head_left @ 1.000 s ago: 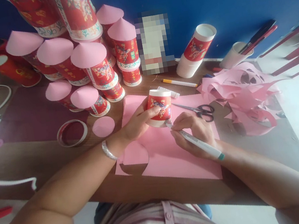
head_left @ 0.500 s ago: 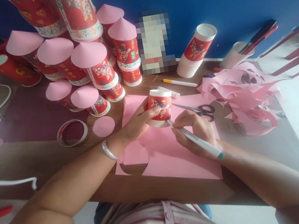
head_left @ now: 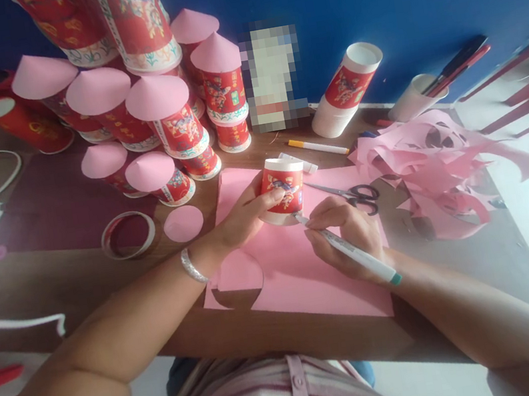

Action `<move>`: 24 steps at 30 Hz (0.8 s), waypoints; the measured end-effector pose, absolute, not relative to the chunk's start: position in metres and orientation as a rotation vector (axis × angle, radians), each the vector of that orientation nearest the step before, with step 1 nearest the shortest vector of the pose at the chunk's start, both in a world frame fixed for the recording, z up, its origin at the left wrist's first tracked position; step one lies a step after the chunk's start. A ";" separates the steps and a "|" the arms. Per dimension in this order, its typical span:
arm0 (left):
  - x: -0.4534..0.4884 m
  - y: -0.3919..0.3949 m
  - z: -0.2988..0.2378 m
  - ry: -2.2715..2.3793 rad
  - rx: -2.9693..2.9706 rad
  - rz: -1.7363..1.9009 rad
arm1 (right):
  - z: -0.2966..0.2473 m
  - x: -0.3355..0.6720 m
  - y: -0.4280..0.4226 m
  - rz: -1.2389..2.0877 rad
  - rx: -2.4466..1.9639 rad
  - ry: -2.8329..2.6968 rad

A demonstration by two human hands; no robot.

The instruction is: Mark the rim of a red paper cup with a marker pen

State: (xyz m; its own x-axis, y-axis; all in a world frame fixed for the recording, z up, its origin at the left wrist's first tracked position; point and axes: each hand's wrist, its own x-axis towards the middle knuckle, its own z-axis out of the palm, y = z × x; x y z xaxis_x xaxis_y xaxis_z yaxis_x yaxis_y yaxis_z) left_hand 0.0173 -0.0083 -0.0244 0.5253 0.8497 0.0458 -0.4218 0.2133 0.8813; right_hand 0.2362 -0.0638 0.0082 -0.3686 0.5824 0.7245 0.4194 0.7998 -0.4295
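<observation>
My left hand (head_left: 251, 212) is wrapped round a red and white paper cup (head_left: 286, 177), its thumb across the printed figure. In my right hand (head_left: 344, 235) is a white marker (head_left: 361, 256) with a green end. The marker's tip meets the white band along the cup's lower edge. Under both hands lie sheets of pink paper (head_left: 309, 285), one with a round piece cut out. Black-handled scissors (head_left: 364, 196) rest just beyond my right hand. A second marker with an orange end (head_left: 319, 146) lies behind the cup, and a white cap-like piece (head_left: 308, 163) is partly hidden by it.
Red cups topped with pink paper cones (head_left: 157, 96) stand stacked at the left back. A tape roll (head_left: 127, 235) and a pink disc (head_left: 183, 223) lie left. Pink scraps (head_left: 419, 152), stacked cups (head_left: 347, 86) and a pen cup (head_left: 417, 98) are on the right.
The marker's tip has shifted slightly left along the cup's lower band, its rear end tipping a little right and down. A pink scrap at the far right now sticks out further.
</observation>
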 end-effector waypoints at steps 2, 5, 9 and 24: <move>0.017 -0.008 -0.024 0.516 0.992 0.936 | 0.008 0.237 -0.064 0.240 -0.749 -2.007; 0.017 -0.008 -0.024 0.534 0.976 0.920 | 0.007 0.237 -0.063 0.276 -0.766 -1.989; 0.016 -0.008 -0.025 0.558 0.981 0.912 | 0.004 0.237 -0.063 0.263 -0.783 -1.995; 0.017 -0.008 -0.029 0.535 1.029 0.925 | 0.004 0.236 -0.063 0.235 -0.757 -2.024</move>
